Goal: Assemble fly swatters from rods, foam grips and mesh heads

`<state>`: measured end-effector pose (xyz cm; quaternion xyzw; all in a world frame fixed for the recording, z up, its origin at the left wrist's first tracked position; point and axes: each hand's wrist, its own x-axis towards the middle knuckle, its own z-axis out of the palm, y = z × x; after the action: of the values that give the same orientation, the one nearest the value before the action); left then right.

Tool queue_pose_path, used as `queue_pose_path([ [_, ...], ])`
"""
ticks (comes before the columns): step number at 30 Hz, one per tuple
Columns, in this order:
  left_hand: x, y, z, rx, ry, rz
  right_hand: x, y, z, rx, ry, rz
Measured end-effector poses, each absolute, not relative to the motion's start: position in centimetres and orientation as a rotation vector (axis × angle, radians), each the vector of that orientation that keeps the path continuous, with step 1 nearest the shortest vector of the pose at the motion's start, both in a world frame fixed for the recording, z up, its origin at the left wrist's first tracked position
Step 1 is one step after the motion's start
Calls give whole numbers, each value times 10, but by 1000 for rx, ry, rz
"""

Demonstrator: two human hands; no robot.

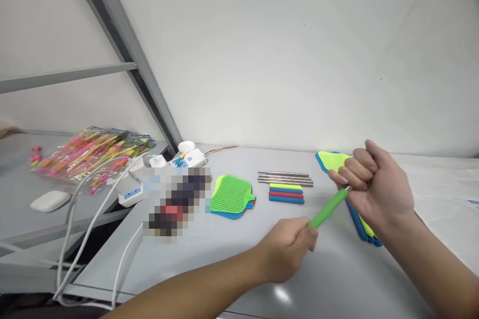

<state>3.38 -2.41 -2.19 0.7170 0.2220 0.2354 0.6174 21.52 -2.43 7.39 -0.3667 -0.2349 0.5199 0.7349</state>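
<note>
My left hand is closed around the lower end of a green handle sleeve, which slants up to the right. At its upper end a short bit of metal rod shows, and my right hand grips it in curled fingers; the rest of the rod is hidden. Left of my hands lie perforated fly swatter heads, green on top. Between them and my right hand are several metal rods and a row of coloured handle sleeves. Partly behind my right hand are assembled-looking fly swatters in yellow and blue.
Power strips and white cables sit at the left of the grey table. Bagged colourful items lie on the far left surface. A blurred-out patch hides something. A metal frame rises at the left, against a white wall.
</note>
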Motion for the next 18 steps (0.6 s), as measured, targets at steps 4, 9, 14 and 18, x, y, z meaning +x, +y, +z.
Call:
queue_pose_path([
  [4,45,-13,-31,884,406,599,196,-32,74,-764,-529,1038],
  [9,43,0,-28,462,328,443,155,-49,66,-679,-679,1054],
  [14,32,1,-20,411,230,410,137,-56,58,-638,-876,1127],
  [18,29,0,-23,410,213,363,134,-54,53,-632,-878,1140],
])
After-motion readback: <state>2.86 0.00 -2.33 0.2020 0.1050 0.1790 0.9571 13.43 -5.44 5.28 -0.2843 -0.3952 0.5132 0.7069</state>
